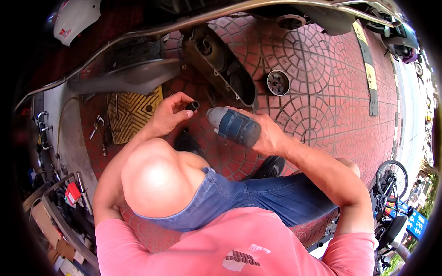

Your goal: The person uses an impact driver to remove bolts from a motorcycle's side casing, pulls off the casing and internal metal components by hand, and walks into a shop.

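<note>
Right hand (268, 135) gripping drill (235, 127), its nose (212, 113) aimed left toward nearby socket (195, 105) pinched in left hand (171, 114).

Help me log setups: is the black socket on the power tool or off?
Off: the left hand holds the socket, the right hand the power tool, and floor shows between them.

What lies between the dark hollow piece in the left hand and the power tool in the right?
Head view: a bare gap over red paving separates the dark piece from the power tool.
</note>
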`<state>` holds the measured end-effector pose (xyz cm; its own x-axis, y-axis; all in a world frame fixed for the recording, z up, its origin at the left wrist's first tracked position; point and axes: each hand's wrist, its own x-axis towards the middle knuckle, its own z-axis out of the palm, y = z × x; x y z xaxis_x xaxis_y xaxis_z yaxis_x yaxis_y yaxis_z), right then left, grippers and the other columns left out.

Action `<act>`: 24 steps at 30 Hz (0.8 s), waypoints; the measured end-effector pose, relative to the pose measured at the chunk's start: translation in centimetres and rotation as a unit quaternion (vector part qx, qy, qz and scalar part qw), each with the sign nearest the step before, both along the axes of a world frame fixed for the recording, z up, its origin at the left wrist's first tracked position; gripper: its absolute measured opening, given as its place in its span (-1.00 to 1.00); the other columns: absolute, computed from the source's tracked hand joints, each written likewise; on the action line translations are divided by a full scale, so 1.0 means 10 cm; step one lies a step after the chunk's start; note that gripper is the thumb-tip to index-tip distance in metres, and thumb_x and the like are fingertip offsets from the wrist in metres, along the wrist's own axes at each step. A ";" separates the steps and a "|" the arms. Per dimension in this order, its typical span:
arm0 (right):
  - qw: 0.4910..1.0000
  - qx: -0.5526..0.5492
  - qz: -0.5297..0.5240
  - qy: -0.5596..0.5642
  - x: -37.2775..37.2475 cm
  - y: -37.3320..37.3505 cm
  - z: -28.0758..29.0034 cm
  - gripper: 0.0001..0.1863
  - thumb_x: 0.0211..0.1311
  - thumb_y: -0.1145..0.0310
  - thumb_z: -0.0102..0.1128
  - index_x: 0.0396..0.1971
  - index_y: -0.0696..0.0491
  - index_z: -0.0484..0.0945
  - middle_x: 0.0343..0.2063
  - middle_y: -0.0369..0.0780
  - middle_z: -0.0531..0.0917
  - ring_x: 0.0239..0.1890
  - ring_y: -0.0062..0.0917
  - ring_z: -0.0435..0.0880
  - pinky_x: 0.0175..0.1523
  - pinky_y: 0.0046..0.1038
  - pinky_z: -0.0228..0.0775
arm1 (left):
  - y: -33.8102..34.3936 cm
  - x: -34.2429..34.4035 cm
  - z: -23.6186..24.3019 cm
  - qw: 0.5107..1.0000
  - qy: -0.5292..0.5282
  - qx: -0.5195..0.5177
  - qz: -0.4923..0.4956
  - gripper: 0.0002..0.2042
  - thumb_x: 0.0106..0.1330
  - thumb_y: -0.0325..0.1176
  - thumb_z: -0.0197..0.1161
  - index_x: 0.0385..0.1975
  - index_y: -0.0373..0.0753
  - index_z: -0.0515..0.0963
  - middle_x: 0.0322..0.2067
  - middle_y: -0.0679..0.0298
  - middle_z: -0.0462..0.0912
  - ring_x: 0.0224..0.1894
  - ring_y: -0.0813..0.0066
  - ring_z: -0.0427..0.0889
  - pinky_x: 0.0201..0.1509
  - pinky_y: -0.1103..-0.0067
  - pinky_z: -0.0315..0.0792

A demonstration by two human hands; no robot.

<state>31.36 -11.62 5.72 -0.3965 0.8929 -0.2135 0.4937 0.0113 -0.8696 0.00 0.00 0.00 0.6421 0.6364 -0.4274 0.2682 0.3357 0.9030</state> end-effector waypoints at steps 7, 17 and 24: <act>0.998 0.050 -0.036 -0.012 0.44 0.00 0.75 -0.56 0.14 0.48 0.30 0.08 0.10 0.60 -0.15 -0.05 0.75 -0.11 -0.16 0.76 0.02 -0.30 0.58 | 0.44 0.71 0.91 0.989 -0.075 0.016 -0.123 -0.70 0.33 -0.45 0.39 0.03 -0.30 0.56 -0.12 0.36 0.66 -0.15 0.72 0.55 -0.05 0.67 0.48; 0.989 0.077 -0.080 0.097 0.94 -0.17 1.01 -0.61 -0.03 0.37 0.45 -0.13 0.10 0.64 -0.35 -0.08 0.76 -0.30 -0.25 0.74 -0.10 -0.22 0.57 | 0.43 1.40 1.43 0.984 -0.111 0.005 -0.139 -0.63 0.15 -0.38 0.51 -0.08 -0.37 0.58 -0.25 0.19 0.70 -0.27 0.37 0.74 -0.10 0.43 0.69; 0.945 0.187 -0.232 0.134 1.34 -0.35 1.37 -0.42 -0.11 0.45 0.57 -0.03 0.08 0.50 -0.23 -0.07 0.77 -0.08 -0.13 0.75 0.01 -0.20 0.55 | 0.48 2.05 1.84 0.973 -0.145 0.032 -0.175 -0.60 0.13 -0.28 0.56 -0.12 -0.33 0.57 -0.25 0.22 0.70 -0.23 0.38 0.74 -0.23 0.39 0.74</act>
<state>44.76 -15.10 19.42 0.0618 0.9771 0.2037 0.2835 0.1785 -0.9422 20.47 4.77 18.44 0.9118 0.3770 -0.1629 0.0867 0.2111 0.9736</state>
